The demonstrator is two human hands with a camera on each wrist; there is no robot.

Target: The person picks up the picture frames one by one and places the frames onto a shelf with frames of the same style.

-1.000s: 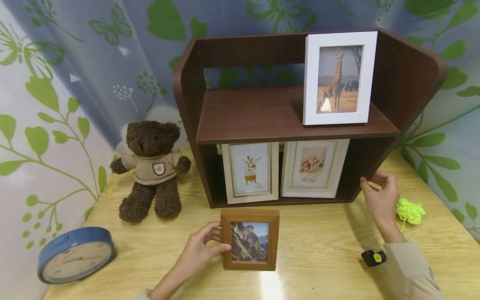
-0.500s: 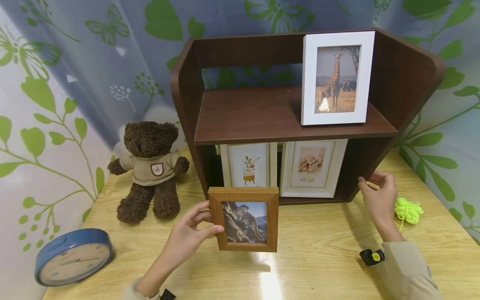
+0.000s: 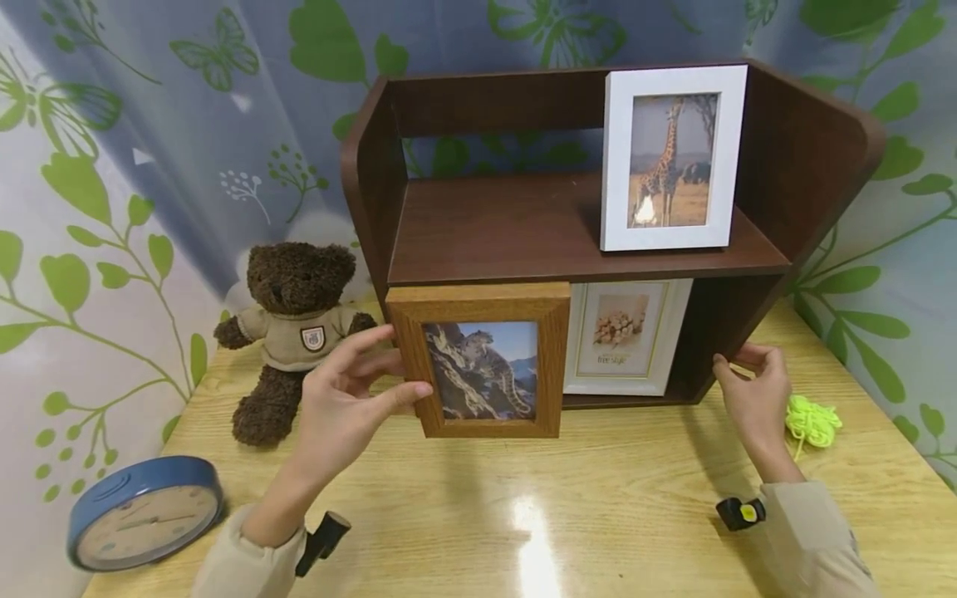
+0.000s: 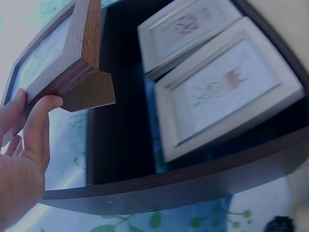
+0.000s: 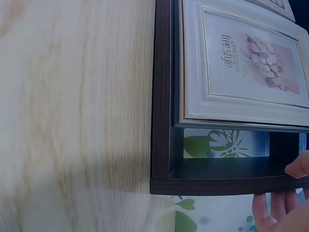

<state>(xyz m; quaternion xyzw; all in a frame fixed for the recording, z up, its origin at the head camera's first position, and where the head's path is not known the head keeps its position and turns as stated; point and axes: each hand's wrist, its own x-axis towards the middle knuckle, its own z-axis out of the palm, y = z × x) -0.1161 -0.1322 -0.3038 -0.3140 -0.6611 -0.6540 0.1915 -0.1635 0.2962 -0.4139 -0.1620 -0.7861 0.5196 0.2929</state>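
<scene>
My left hand (image 3: 336, 407) grips the left edge of a brown wooden picture frame (image 3: 482, 361) with a leopard-like cat photo, thumb in front and fingers behind. It is raised above the table before the lower left opening of a dark brown desktop shelf (image 3: 501, 224). In the left wrist view, the frame's back stand (image 4: 91, 92) juts out, and a cream frame with a plant print (image 4: 227, 87) stands inside the shelf; the head view hides that one. My right hand (image 3: 758, 394) pinches the shelf's right side panel (image 5: 227, 186) low down, thumb inside and fingers outside.
On the top shelf stands a white giraffe frame (image 3: 673, 158); a cream flower frame (image 3: 620, 340) stands below it. A teddy bear (image 3: 295, 324) and blue clock (image 3: 149, 511) are at the left. Neon yellow yarn (image 3: 812, 421) lies beside my right hand.
My left hand has lifted the wooden picture frame off the table, up and slightly left, until it covers the plant-print frame. The right hand has stayed on the shelf's side.
</scene>
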